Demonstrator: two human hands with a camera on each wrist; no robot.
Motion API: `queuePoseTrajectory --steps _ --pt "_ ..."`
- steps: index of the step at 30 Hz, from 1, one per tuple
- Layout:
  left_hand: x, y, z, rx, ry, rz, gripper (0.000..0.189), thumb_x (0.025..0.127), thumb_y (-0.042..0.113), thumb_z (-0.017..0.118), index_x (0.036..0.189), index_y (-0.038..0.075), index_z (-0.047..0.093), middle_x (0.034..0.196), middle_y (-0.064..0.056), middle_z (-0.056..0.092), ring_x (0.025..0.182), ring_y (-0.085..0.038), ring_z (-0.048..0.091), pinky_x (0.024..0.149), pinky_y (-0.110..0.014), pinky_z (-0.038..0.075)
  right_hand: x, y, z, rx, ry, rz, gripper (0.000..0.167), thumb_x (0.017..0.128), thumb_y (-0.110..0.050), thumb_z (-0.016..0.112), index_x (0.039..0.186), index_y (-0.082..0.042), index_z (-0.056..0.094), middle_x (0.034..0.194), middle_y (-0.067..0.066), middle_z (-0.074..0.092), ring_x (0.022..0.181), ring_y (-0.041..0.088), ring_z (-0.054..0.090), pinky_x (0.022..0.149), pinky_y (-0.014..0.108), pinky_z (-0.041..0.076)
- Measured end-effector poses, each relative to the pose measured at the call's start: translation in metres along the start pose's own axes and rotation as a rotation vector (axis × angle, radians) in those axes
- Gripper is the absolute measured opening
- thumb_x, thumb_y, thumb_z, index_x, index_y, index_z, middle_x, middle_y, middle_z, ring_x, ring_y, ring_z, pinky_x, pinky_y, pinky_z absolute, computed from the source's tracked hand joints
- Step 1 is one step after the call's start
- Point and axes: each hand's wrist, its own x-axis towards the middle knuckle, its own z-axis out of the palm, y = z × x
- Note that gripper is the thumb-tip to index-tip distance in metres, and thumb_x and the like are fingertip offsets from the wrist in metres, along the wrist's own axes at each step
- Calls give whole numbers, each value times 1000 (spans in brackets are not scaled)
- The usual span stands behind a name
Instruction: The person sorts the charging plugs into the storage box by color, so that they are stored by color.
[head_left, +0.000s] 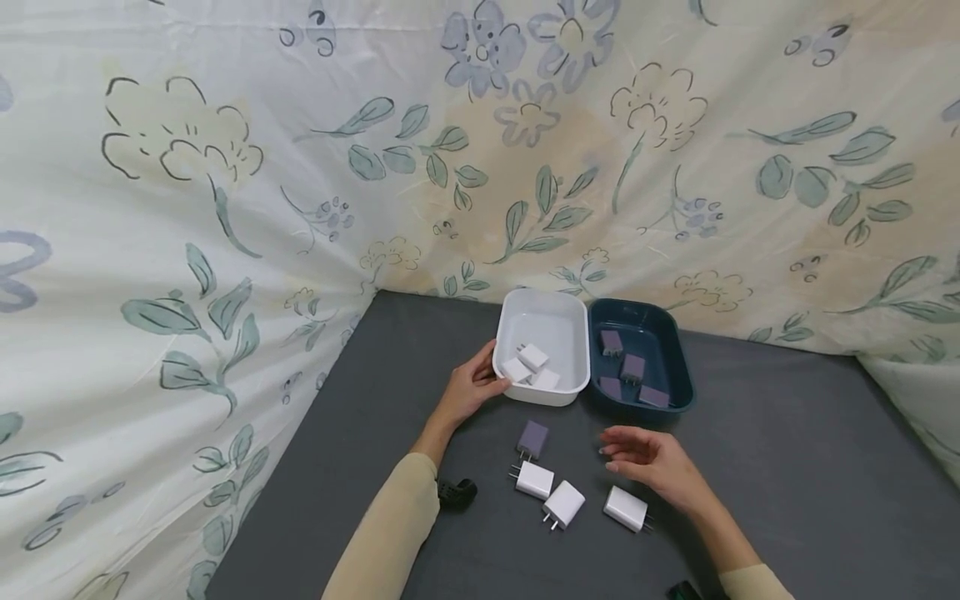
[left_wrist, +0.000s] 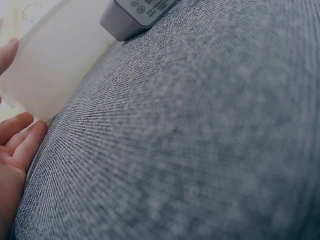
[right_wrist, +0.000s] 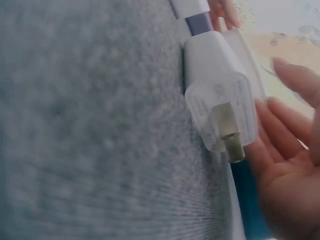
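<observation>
So, wht tub (head_left: 543,315) w/ wht chgrs (head_left: 533,357), blue tub (head_left: 660,354) w/ purple chgrs (head_left: 632,368)

A pale floral fabric (head_left: 540,208) hangs as the wall across the upper frame and down the left side; blue-violet flowers (head_left: 483,52) show at upper centre, green leaf sprays at left and upper right; the cloth looks whiter at left, warmer beige toward upper centre and right; below spreads a dark grey surface (head_left: 810,442), its ribbed weave visible close up; the light is soft.
</observation>
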Motion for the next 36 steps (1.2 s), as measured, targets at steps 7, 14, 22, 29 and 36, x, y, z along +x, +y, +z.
queuePoseTrajectory --steps 7,14,22,29,36 --pt "-1 2 1 -4 8 17 80 89 9 70 153 0 24 148 -29 40 134 -42 45 105 -51 45 -7 12 -6 53 -112 -13 50 85 -3 72 129 14 52 125 37 57 100 11 70 82 21 58" --pt "-1 3 2 -7 7 23 79 89 9 70 154 0 24 149 -29 40 134 -42 46 105 -52 45 -15 18 -13 133 -254 -44 57 84 1 71 131 20 46 127 38 56 108 11 68 88 23 57" --pt "-1 4 3 -19 18 21 79 89 8 70 153 -1 24 148 -29 41 134 -42 46 105 -54 44 -19 25 -22 221 -401 -59 61 80 6 72 133 18 45 131 31 56 119 10 62 97 21 52" --pt "-2 6 2 0 7 15 78 90 8 69 153 -2 24 148 -29 40 134 -42 46 105 -52 45 -21 27 -25 224 -468 -58 63 78 6 73 134 15 46 135 19 59 123 8 59 100 18 49" --pt "3 -10 3 -5 24 33 79 90 9 70 154 0 24 149 -28 40 134 -41 46 105 -54 44 -23 24 -27 260 -527 -67 68 77 10 72 137 15 43 140 25 52 128 8 55 103 17 45"
